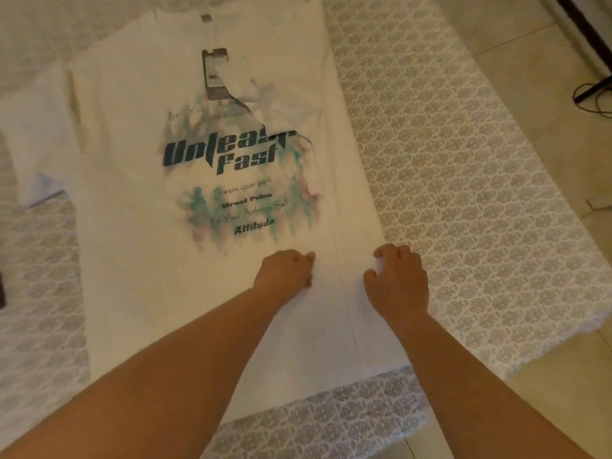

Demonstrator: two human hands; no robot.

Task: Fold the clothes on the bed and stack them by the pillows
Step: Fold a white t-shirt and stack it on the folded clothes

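Observation:
A white T-shirt (pixel 139 207) with a teal and black print lies flat on the bed, print side up, with a grey hang tag (pixel 214 72) near its collar. Its right side is folded inward over the print. My left hand (pixel 286 270) rests on the lower part of the shirt with its fingers curled, beside the fold line. My right hand (pixel 395 279) sits on the folded strip near the shirt's right edge, fingers bent and pressing the cloth. I cannot tell whether either hand pinches the fabric.
The bed has a white and grey lace-patterned cover (pixel 463 193), whose edge runs along the right and bottom. Beyond it is a pale tiled floor (pixel 530 61) with a dark stand and cable (pixel 592 91) at the upper right. A dark object (pixel 2 289) is at the left edge.

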